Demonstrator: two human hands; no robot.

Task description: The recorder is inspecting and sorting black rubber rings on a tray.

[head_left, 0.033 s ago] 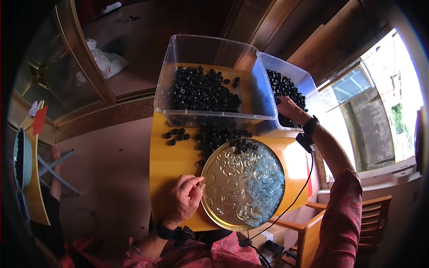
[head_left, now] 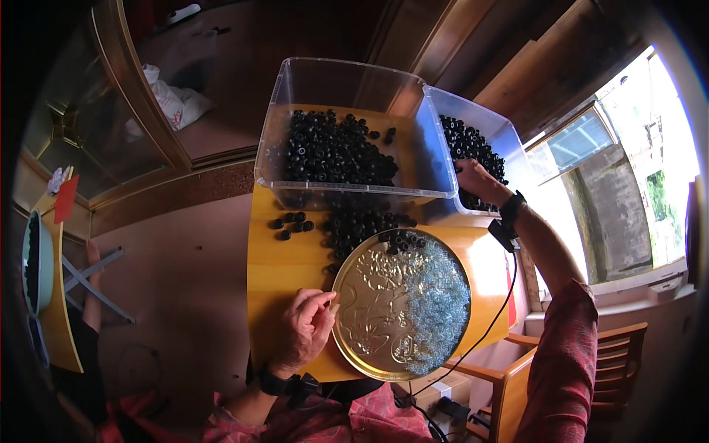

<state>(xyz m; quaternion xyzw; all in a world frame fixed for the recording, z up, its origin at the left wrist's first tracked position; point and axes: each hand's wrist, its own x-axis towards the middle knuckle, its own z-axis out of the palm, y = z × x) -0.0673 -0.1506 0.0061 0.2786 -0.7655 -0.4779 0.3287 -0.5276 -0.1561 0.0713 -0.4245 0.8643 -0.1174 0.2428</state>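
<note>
Reaching R hand [head_left: 473, 177] curled into black caps [head_left: 473, 151] bin, L hand [head_left: 306, 328] pinching gold tray [head_left: 369, 310] rim

Just beside the left hand's fingers [head_left: 314, 304] lies a round tray [head_left: 369, 310] of glossy gold-coloured metal with an embossed, uneven surface; its far half carries a heap of small clear, glassy-looking bits [head_left: 437, 303]. Under those fingers the table [head_left: 284, 266] is smooth, lightly shining yellow wood. The right hand's fingers [head_left: 467, 171] rest among matt black, plastic-looking caps [head_left: 473, 148] inside a clear, glossy plastic bin [head_left: 509, 144]. The sleeve [head_left: 565, 347] is soft woven red cloth.
</note>
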